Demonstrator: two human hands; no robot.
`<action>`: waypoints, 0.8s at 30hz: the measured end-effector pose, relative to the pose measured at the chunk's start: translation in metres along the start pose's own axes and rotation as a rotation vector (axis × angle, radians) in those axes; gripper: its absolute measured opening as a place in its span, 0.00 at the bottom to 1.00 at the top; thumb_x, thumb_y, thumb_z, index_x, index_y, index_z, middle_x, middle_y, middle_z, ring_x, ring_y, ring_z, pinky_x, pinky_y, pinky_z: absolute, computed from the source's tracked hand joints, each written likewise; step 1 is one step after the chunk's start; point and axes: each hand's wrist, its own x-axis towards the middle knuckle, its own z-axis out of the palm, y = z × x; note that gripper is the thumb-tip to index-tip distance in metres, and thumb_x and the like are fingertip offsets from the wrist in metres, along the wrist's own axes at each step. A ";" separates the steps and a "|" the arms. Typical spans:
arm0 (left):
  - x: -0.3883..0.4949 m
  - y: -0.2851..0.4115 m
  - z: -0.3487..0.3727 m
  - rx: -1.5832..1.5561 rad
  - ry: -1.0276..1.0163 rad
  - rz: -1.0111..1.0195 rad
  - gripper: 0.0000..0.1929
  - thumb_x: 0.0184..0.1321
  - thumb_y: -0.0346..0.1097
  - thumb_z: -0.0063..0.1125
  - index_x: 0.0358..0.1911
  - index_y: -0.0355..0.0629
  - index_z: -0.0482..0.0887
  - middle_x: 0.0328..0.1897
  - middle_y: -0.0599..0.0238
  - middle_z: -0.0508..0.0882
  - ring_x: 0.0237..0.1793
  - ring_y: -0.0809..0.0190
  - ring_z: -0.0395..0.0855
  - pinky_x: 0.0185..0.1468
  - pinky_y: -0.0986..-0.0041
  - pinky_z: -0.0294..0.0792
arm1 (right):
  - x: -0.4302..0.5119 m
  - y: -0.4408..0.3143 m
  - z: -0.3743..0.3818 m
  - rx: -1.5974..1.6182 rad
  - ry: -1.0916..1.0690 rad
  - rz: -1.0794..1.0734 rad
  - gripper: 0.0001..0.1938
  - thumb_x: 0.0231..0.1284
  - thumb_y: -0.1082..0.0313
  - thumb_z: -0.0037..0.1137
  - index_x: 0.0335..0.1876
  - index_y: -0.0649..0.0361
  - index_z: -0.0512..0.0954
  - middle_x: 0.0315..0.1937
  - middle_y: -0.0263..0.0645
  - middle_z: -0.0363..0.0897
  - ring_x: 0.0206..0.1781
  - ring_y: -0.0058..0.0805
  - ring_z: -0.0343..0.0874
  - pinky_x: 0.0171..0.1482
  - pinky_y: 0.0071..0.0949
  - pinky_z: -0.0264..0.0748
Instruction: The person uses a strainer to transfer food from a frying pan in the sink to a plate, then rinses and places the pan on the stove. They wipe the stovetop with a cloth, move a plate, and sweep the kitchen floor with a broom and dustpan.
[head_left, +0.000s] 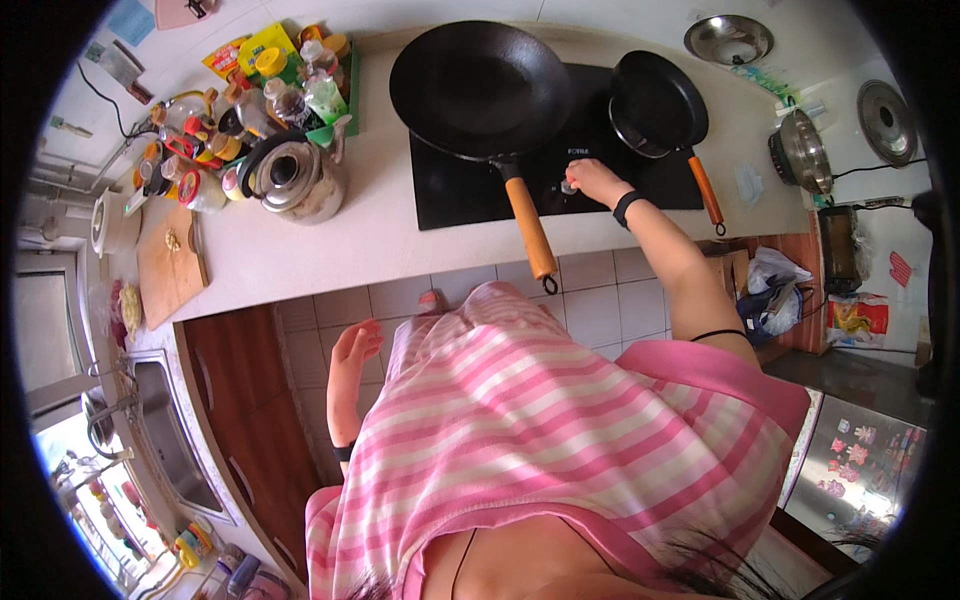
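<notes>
My right hand (592, 181) is closed around a control knob (568, 187) near the front of the black glass cooktop (457, 202). Behind and to its left, a large black wok (480, 86) rests on the cooktop, its wooden handle (531, 229) reaching out past the counter's front edge. A smaller black frying pan (652, 105) with an orange-brown handle (705, 187) sits at the right of the cooktop. My left hand (358, 345) hangs beside my body, away from the counter, fingers loosely apart and holding nothing.
Left of the cooktop stand a metal kettle (304, 187) and a green tray (353, 90) crowded with bottles and jars. A wooden cutting board (169, 270) with a small pale heap lies farther left, near the sink (180, 442). A steel fridge (847, 465) is at lower right.
</notes>
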 end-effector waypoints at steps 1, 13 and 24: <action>0.001 0.000 0.000 -0.021 -0.012 0.010 0.18 0.72 0.43 0.45 0.54 0.36 0.78 0.50 0.60 0.82 0.49 0.64 0.80 0.56 0.71 0.70 | 0.000 0.001 0.001 -0.014 -0.005 0.003 0.02 0.49 0.75 0.54 0.28 0.62 0.77 0.34 0.44 0.79 0.40 0.45 0.80 0.42 0.38 0.76; 0.004 -0.004 -0.002 -0.002 -0.009 0.021 0.17 0.71 0.42 0.46 0.53 0.37 0.78 0.49 0.60 0.83 0.47 0.63 0.82 0.52 0.72 0.72 | 0.000 -0.001 0.000 -0.014 -0.034 0.029 0.02 0.49 0.75 0.55 0.27 0.62 0.78 0.34 0.45 0.80 0.41 0.45 0.79 0.44 0.39 0.75; -0.002 -0.010 -0.001 -0.030 -0.009 0.040 0.17 0.71 0.42 0.47 0.54 0.38 0.78 0.49 0.62 0.83 0.46 0.65 0.82 0.51 0.73 0.71 | 0.001 0.002 0.003 0.006 -0.017 0.030 0.02 0.49 0.76 0.54 0.27 0.64 0.77 0.33 0.46 0.80 0.40 0.46 0.80 0.42 0.38 0.76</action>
